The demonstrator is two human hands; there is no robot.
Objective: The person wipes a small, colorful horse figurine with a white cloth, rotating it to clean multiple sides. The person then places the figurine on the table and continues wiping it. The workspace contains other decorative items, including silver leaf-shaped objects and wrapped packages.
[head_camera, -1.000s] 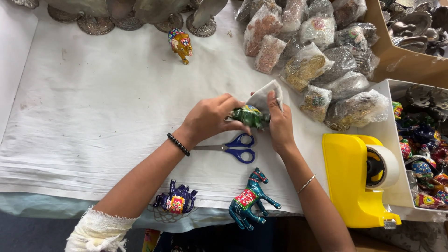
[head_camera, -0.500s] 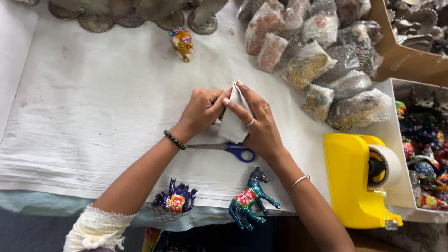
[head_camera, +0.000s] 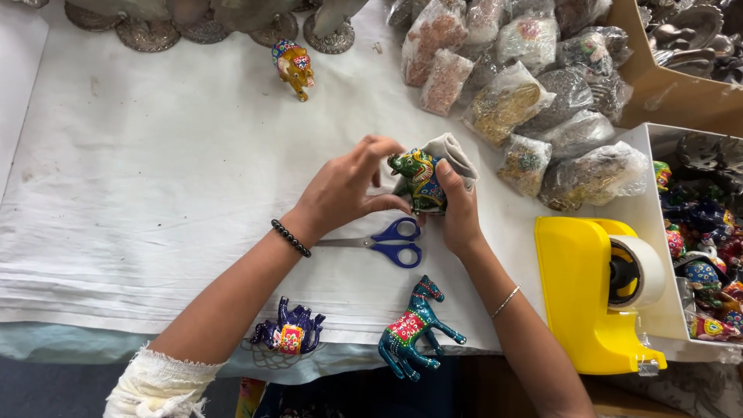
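Note:
A small green painted animal figurine (head_camera: 418,178) is held between both hands above a white cloth-covered table (head_camera: 155,193). My right hand (head_camera: 457,209) grips the figurine together with a grey wrapping paper (head_camera: 457,153) that lies behind and around it. My left hand (head_camera: 348,190) pinches the figurine's front side with thumb and fingers. Blue-handled scissors (head_camera: 391,241) lie on the cloth just below the hands.
A teal horse figurine (head_camera: 414,329) and a purple elephant (head_camera: 290,334) stand at the near edge; a yellow elephant (head_camera: 294,68) stands far. Several wrapped bundles (head_camera: 542,101) are piled at the back right. A yellow tape dispenser (head_camera: 596,294) and a white tray of figurines (head_camera: 700,240) sit right.
Half a second ago the paper covered the figurine under both hands. Now the green figurine shows again, with the paper folded back behind it.

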